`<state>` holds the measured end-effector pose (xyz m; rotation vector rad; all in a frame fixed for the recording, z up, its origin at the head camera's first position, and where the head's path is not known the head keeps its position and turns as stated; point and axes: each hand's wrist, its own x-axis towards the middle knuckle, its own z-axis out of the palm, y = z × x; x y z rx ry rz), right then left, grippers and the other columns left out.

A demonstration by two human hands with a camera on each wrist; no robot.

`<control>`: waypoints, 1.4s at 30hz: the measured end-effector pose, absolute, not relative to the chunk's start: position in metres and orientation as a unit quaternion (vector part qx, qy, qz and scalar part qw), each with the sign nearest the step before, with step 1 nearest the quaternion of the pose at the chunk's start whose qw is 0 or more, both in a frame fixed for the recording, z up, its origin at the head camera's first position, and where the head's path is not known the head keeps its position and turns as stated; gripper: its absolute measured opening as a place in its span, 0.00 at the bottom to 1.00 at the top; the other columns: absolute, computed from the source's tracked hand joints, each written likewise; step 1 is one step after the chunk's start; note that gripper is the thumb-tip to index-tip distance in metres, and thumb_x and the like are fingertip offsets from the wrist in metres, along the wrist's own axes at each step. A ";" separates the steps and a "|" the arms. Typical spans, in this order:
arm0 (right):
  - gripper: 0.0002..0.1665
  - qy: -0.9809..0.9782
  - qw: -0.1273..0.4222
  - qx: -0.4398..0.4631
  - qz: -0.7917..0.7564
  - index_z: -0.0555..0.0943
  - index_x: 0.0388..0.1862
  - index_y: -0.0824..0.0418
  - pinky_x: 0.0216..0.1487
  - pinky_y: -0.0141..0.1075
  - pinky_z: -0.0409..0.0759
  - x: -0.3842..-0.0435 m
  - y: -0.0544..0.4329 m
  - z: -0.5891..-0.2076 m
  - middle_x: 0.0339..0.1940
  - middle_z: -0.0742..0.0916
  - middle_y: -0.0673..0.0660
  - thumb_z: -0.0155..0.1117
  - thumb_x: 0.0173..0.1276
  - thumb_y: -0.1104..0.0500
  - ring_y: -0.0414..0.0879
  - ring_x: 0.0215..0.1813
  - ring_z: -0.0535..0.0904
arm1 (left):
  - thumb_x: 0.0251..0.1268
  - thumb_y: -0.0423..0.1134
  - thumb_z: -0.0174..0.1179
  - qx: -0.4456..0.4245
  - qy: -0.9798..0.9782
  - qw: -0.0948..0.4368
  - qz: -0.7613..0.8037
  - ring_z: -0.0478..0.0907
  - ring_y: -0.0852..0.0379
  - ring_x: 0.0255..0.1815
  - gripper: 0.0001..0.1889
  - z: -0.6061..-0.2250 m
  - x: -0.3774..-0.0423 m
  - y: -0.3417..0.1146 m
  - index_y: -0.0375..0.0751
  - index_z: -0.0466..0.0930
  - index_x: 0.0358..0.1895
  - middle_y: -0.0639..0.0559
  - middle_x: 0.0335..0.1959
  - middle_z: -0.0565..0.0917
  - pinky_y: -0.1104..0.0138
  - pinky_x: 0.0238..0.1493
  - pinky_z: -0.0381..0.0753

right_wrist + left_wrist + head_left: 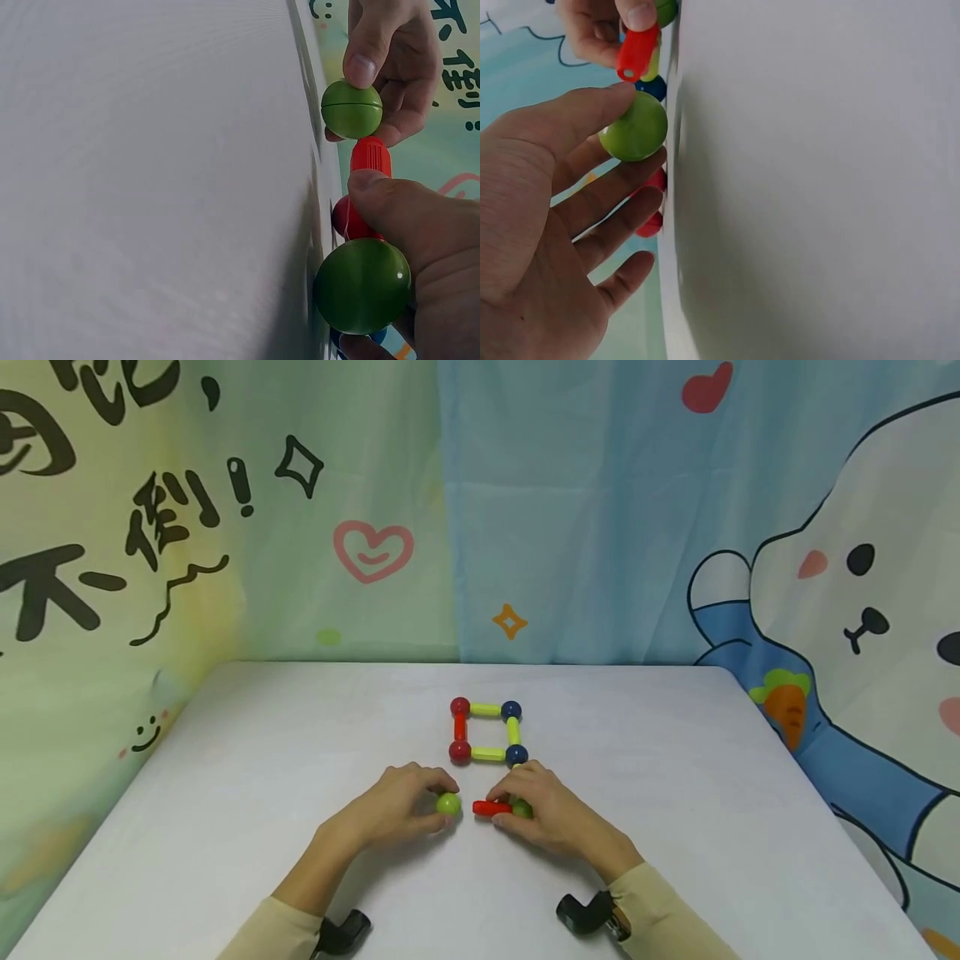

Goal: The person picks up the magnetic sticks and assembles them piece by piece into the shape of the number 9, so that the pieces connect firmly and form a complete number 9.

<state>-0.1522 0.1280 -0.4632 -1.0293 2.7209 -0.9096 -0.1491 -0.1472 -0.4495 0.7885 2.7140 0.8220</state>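
My left hand (401, 802) pinches a green ball (448, 804) between thumb and fingertips, its other fingers spread in the left wrist view. Facing it, my right hand (547, 806) holds a red rod (491, 808) whose near end meets a second green ball (363, 286). The rod's free end points at the left ball, with a small gap in the head view. Just beyond the hands lies a square of rods and balls, with two red balls (460, 752) on its left and two blue balls (512, 710) on its right. My right fingers partly cover its near right corner.
Three yellow-green rods (487, 753) and one red rod (460, 727) form the square's sides on the white table (225, 827). Behind the table's far edge hangs a printed curtain (570, 527). Black wrist cameras (583, 913) sit below both hands.
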 end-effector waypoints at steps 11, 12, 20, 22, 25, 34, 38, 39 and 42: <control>0.12 0.892 0.044 -0.336 -0.300 0.85 0.50 0.45 0.59 0.46 0.75 -0.150 0.138 -0.466 0.47 0.86 0.37 0.73 0.69 0.52 0.42 0.57 0.72 | 0.64 0.44 0.69 0.287 0.910 0.113 0.278 0.79 0.60 0.49 0.19 -0.450 -0.149 -0.135 0.49 0.84 0.58 0.60 0.46 0.86 0.55 0.59 0.78; 0.12 0.892 0.045 -0.336 -0.300 0.85 0.50 0.45 0.60 0.46 0.75 -0.149 0.138 -0.466 0.47 0.86 0.37 0.73 0.69 0.52 0.42 0.57 0.72 | 0.65 0.44 0.69 0.290 0.910 0.112 0.276 0.79 0.61 0.49 0.19 -0.451 -0.149 -0.134 0.48 0.84 0.58 0.60 0.47 0.86 0.56 0.59 0.78; 0.11 0.887 0.038 -0.347 -0.303 0.85 0.48 0.48 0.59 0.46 0.75 -0.151 0.141 -0.466 0.47 0.87 0.40 0.74 0.68 0.54 0.43 0.56 0.72 | 0.65 0.45 0.69 0.302 0.905 0.112 0.277 0.79 0.60 0.49 0.19 -0.450 -0.149 -0.123 0.48 0.84 0.58 0.59 0.47 0.87 0.52 0.62 0.74; 0.11 0.885 0.037 -0.350 -0.304 0.85 0.48 0.48 0.59 0.46 0.75 -0.151 0.142 -0.466 0.47 0.87 0.40 0.74 0.67 0.54 0.43 0.56 0.72 | 0.65 0.45 0.69 0.302 0.905 0.115 0.278 0.80 0.60 0.49 0.19 -0.450 -0.150 -0.122 0.47 0.84 0.58 0.59 0.47 0.87 0.52 0.61 0.75; 0.11 0.883 0.040 -0.351 -0.309 0.85 0.48 0.47 0.58 0.45 0.75 -0.151 0.141 -0.467 0.46 0.86 0.40 0.75 0.67 0.54 0.43 0.56 0.72 | 0.65 0.44 0.69 0.299 0.904 0.119 0.280 0.80 0.61 0.48 0.19 -0.451 -0.150 -0.122 0.47 0.84 0.57 0.60 0.46 0.87 0.53 0.61 0.76; 0.12 0.887 0.046 -0.346 -0.303 0.85 0.48 0.47 0.59 0.44 0.75 -0.149 0.140 -0.469 0.46 0.86 0.40 0.74 0.67 0.54 0.42 0.56 0.72 | 0.65 0.43 0.69 0.305 0.901 0.118 0.285 0.80 0.62 0.47 0.19 -0.454 -0.150 -0.123 0.46 0.84 0.57 0.60 0.45 0.86 0.55 0.59 0.78; 0.13 0.888 0.039 -0.344 -0.303 0.85 0.49 0.47 0.59 0.44 0.75 -0.148 0.139 -0.467 0.48 0.85 0.41 0.75 0.67 0.54 0.43 0.56 0.72 | 0.65 0.42 0.69 0.305 0.901 0.111 0.289 0.80 0.61 0.47 0.18 -0.455 -0.149 -0.124 0.45 0.84 0.57 0.60 0.46 0.86 0.58 0.56 0.80; 0.13 0.888 0.038 -0.341 -0.306 0.85 0.49 0.47 0.60 0.45 0.76 -0.148 0.139 -0.467 0.49 0.84 0.42 0.75 0.67 0.54 0.43 0.57 0.72 | 0.66 0.42 0.69 0.302 0.901 0.110 0.290 0.80 0.61 0.48 0.18 -0.455 -0.149 -0.125 0.46 0.83 0.57 0.60 0.47 0.86 0.58 0.57 0.80; 0.13 0.886 0.028 -0.329 -0.326 0.85 0.50 0.48 0.63 0.49 0.76 -0.147 0.141 -0.467 0.53 0.82 0.44 0.74 0.67 0.53 0.45 0.60 0.71 | 0.68 0.43 0.67 0.299 0.900 0.105 0.298 0.80 0.60 0.51 0.18 -0.457 -0.148 -0.128 0.45 0.83 0.58 0.58 0.50 0.86 0.57 0.59 0.80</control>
